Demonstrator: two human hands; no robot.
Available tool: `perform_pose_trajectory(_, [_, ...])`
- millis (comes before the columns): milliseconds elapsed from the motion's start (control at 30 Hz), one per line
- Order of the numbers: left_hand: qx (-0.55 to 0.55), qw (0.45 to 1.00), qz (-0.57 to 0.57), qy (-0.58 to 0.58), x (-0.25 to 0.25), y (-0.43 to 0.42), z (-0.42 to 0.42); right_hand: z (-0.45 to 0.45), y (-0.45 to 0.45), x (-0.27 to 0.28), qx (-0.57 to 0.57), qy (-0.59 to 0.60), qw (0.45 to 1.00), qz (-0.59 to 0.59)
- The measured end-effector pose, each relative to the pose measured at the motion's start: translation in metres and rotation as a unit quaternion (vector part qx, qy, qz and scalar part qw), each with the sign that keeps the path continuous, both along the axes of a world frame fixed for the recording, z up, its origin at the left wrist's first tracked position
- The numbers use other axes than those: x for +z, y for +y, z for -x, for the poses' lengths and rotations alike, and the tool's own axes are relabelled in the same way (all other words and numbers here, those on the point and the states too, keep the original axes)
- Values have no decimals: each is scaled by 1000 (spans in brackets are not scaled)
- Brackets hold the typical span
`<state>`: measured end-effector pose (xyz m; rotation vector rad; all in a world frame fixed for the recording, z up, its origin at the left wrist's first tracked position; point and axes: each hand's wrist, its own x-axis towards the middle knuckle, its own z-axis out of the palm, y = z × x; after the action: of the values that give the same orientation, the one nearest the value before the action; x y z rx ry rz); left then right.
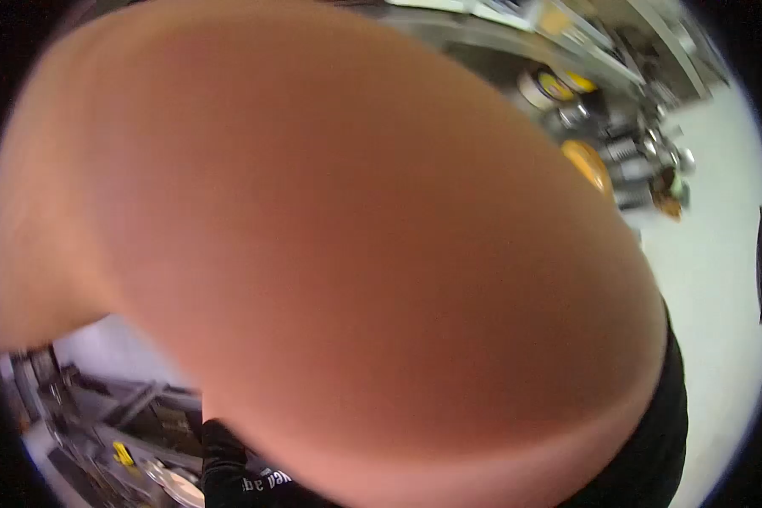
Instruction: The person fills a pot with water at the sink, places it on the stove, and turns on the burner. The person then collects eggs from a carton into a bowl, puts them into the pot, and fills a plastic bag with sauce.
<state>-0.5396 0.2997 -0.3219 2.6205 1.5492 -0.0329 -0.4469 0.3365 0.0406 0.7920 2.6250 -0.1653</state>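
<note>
Head view: 1 bare arm (356, 237) bends close; fingers unseen, clenched or released, I cannot tell.

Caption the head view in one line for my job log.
A bare arm looms across the head view, blurred metal ware upper right, black cloth with white lettering below.

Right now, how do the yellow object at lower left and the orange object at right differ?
The yellow object looks small and angular; the orange object looks larger and rounded. Bare skin partly overlaps the orange object, not the yellow object. Both are blurred.
</note>
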Motion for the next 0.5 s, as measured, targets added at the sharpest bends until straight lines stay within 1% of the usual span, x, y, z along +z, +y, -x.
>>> perform_pose_trajectory(67, [14, 1000, 22, 7, -11, -1, 14, -6, 14, -13, -38, -2, 999, 21])
perform_pose_trajectory(100, [35, 999, 33, -17, -6, -10, 20, -4, 18, -18, -50, -5, 998, 25])
perform_pose_trajectory(133, [65, 995, 46, -63, 1, -28, 28, -10, 16, -27, -66, -17, 997, 33])
perform_pose_trajectory(167, [138, 976, 83, -145, 22, -54, 31, -8, 15, -42, -79, -35, 996, 32])
perform_pose_trajectory(200, [209, 944, 107, -233, 43, -82, 32, -6, 16, -57, -91, -55, 994, 27])
perform_pose_trajectory(233, [149, 938, -6, -312, 59, -110, 42, 2, 14, -78, -97, -73, 992, 17])
perform_pose_trajectory(267, [161, 932, -1, -326, 60, -125, 51, 8, 12, -106, -98, -82, 992, 14])
perform_pose_trajectory(300, [174, 936, -47, -303, 57, -140, 63, 14, 5, -132, -98, -69, 992, 25])
perform_pose_trajectory(333, [170, 941, -85, -279, 57, -156, 74, -6, 16, -200, -67, 38, 991, 109])
perform_pose_trajectory(367, [208, 930, -127, -273, 60, -174, 85, -16, 1, -221, -78, 157, 962, 209])
perform_pose_trajectory(400, [204, 903, -209, -315, 65, -196, 104, -15, -18, -236, -106, 189, 946, 243])
perform_pose_trajectory(433, [229, 896, -222, -308, 62, -218, 124, -20, -27, -267, -107, 220, 939, 240])
perform_pose_trajectory(500, [296, 884, -244, -267, 62, -264, 169, -8, -54, -282, -128, 194, 928, 292])
